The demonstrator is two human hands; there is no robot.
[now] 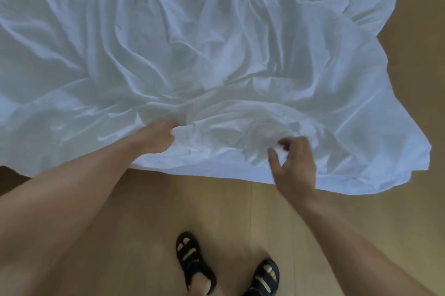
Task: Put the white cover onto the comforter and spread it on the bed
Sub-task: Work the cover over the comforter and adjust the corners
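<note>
The white cover (183,50) lies rumpled across the bed, and its near edge hangs over the bed's near side above the wooden floor (149,211). Your left hand (157,135) grips a bunched fold of it close to that near edge. Your right hand (295,165), blurred, hovers over the same edge towards the right corner, its fingers loosely curled and its thumb apart from them. Your black sandals (192,264) stand on the floor below.
</note>
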